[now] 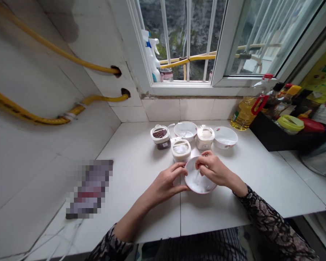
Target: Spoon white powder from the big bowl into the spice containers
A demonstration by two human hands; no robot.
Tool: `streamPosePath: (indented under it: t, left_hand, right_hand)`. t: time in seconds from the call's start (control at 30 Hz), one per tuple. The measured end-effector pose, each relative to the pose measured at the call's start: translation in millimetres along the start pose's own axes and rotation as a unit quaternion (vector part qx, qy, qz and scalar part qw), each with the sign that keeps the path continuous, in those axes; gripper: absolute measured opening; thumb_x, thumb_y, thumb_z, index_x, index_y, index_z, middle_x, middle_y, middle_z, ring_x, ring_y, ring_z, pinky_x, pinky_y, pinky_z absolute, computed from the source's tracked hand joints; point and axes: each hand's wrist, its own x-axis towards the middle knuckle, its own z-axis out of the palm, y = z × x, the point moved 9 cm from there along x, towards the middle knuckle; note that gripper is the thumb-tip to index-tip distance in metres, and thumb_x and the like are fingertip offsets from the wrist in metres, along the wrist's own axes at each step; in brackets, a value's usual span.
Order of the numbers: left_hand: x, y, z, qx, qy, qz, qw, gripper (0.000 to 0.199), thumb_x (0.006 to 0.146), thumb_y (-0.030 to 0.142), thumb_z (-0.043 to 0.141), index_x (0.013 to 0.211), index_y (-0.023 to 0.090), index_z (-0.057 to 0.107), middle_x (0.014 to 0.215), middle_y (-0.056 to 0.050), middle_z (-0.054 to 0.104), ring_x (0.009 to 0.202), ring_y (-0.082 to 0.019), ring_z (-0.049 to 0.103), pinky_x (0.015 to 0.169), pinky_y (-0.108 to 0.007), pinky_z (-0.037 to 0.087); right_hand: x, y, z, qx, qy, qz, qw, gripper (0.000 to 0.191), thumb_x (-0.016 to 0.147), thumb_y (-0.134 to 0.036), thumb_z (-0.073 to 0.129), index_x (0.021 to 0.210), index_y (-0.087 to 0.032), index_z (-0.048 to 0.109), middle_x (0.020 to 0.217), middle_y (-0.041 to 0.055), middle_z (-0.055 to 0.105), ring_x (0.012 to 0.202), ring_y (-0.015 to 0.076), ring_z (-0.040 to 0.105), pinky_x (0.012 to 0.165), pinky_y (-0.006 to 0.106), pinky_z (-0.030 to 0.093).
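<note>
My left hand (168,183) grips the left rim of a white bowl (191,183) with a pink edge, thumb low on its side. Over the bowl, my right hand (213,168) is closed in a pinch on a thin, pale spoon (197,174), mostly hidden by the fingers. White grains or lumps (203,189) lie at the bottom of the bowl. Just behind stands a lidded jar of white grains (181,149). A jar with dark reddish contents (160,136) is to its left, and a jar with pale contents (205,137) to its right.
Two more white bowls, one at the back (185,131) and one to the right (225,138), stand near the wall. An oil bottle (243,112) and a black box of condiments (268,136) occupy the right. A blurred-out object (91,190) lies left on the white counter (141,152).
</note>
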Motion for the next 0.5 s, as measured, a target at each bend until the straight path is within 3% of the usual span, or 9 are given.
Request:
streamPosePath:
  t: [0.27,0.5]
  left_hand:
    - [-0.3,0.2,-0.5,0.0,-0.001,-0.003,1.0,0.025,0.086,0.037,0.069,0.1,0.021,0.055,0.126,-0.011,0.057,0.112,-0.025,0.06,0.088,-0.038,0.052]
    - [-0.1,0.2,-0.6,-0.001,-0.001,-0.003,1.0,0.026,0.085,0.037,0.07,0.099,0.021,0.055,0.126,-0.011,0.057,0.112,-0.025,0.06,0.087,-0.038,0.052]
  right_hand:
    - [-0.8,17.8,-11.9,0.101,0.041,0.103,0.989,0.022,0.077,-0.011,0.041,0.067,-0.021,0.058,0.052,-0.0022,0.064,0.061,0.0161,0.058,0.084,0.033,0.045]
    - [-6.8,39.1,-10.1,0.251,0.058,0.204,0.945,0.016,0.074,-0.018,0.046,0.067,-0.019,0.06,0.05,-0.0021,0.061,0.052,0.0135,0.058,0.059,0.024,0.045]
